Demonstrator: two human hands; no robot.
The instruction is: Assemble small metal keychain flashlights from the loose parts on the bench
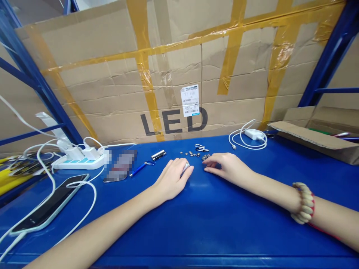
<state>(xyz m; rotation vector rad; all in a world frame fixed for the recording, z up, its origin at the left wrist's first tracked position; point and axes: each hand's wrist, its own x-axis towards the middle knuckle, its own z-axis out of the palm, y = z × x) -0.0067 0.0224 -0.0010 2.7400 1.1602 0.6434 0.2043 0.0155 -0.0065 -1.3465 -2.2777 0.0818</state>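
My left hand (172,177) rests on the blue table (213,216), fingers curled round a small silver metal piece (186,166) that shows at its fingertips. My right hand (226,166) lies just to the right, fingers bent and pinching at a small metal part (205,157) by its fingertips; whether it grips it I cannot make out. A row of several small round button cells (190,152) lies just beyond both hands, with a metal clip (201,148) behind them. A silver cylinder (158,154) and a blue pen-like stick (140,169) lie to the left.
A white power strip (80,161) with plugs and cables sits at the left, a phone (49,205) on a cable in front of it. A white charger with coiled cable (251,135) lies at the back right. An open cardboard box (316,139) stands at the right. A taped cardboard sheet marked LED (174,74) walls the back.
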